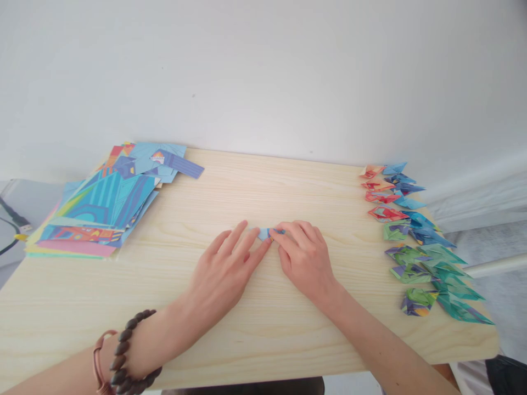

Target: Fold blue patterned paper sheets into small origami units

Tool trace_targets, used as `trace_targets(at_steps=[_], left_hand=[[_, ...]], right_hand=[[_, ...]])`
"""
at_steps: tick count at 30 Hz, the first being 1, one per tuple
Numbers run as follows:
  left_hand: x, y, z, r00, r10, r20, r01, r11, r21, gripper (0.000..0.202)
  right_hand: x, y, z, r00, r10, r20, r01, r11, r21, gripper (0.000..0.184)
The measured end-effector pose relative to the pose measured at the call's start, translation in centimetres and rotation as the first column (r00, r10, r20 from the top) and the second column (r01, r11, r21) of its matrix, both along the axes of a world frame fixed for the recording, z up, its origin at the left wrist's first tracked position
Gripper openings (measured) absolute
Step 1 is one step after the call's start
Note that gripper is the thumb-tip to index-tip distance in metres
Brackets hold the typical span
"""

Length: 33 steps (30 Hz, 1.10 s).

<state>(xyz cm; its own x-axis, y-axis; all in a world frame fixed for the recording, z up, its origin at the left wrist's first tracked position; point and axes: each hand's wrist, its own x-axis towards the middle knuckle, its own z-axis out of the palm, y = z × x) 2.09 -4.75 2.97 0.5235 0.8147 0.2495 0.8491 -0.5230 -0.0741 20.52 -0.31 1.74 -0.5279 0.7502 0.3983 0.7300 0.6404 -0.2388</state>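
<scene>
A small folded piece of blue paper (265,233) lies on the light wooden table (255,334) near its middle, mostly covered by my fingers. My left hand (224,271) rests flat beside it, fingers stretched out, with fingertips pressing on the paper's left end. My right hand (304,258) has its fingers curled down and pressed onto the paper's right end. A beaded bracelet (127,351) sits on my left wrist.
A stack of colourful patterned paper sheets (111,203) lies at the table's back left. Several folded paper figures (415,241), red, blue and green, are lined up along the right edge. A white wall stands behind the table.
</scene>
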Motion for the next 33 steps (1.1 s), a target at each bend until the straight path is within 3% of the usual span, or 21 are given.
trace_targets(at_steps=[8,18,26,33], left_hand=[[0.14,-0.10,-0.76,0.999,0.002,0.039,-0.005,0.997,0.071,0.040],[-0.14,0.17,-0.19,0.999,0.024,0.044,-0.023,1.000,-0.015,0.045],[-0.19,0.31,-0.39,0.997,0.016,0.079,-0.015,1.000,-0.005,0.048],[-0.34,0.33,-0.56,0.996,0.014,0.082,-0.013,1.000,-0.017,0.049]], right_hand=[[-0.40,-0.06,-0.07,0.999,-0.019,0.051,0.016,0.998,0.056,0.023],[0.33,-0.45,-0.20,0.998,-0.040,-0.044,0.040,0.999,-0.013,0.029],[-0.30,-0.01,0.04,0.998,-0.050,0.049,0.046,0.996,0.079,0.024],[0.29,-0.18,-0.01,0.999,-0.010,-0.030,0.011,1.000,0.029,0.027]])
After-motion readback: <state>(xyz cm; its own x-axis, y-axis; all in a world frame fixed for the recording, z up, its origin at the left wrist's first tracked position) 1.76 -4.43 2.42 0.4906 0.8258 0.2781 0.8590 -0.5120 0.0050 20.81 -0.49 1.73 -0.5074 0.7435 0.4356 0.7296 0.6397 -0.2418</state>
